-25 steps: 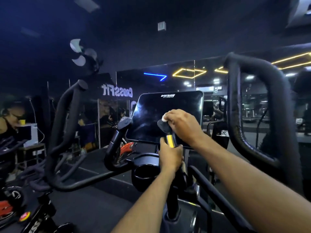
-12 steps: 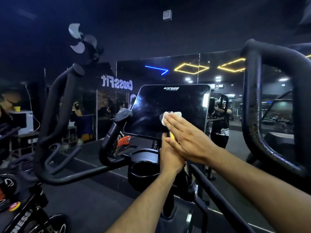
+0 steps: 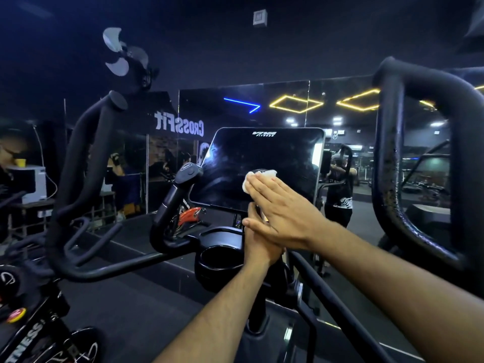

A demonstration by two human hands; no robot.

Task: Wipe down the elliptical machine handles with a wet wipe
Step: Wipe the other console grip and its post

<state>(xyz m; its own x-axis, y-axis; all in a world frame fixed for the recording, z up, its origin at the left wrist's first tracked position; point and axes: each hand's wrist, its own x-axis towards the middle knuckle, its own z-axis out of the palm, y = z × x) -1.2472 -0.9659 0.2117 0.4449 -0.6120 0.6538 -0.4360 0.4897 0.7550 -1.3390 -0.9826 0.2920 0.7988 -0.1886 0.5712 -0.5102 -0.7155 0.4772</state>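
My right hand (image 3: 281,209) lies flat with straight fingers and presses a white wet wipe (image 3: 258,178) against the top of the right inner handle, which is hidden under it. My left hand (image 3: 258,243) grips the same handle lower down, mostly covered by the right hand. The left inner handle (image 3: 180,189) stands bare in front of the dark console screen (image 3: 264,155). The long left moving handle (image 3: 86,163) and the right moving handle loop (image 3: 419,153) rise on either side.
A black cup holder (image 3: 217,258) sits just left of my left hand. Another black fitness machine (image 3: 31,328) stands at lower left. A mirror wall (image 3: 288,106) ahead reflects the gym. A wall fan (image 3: 123,53) hangs upper left.
My right hand has opened from a curled grip on the handle top to flat fingers pressing the wipe. The view has shifted a little; my left hand keeps its hold.
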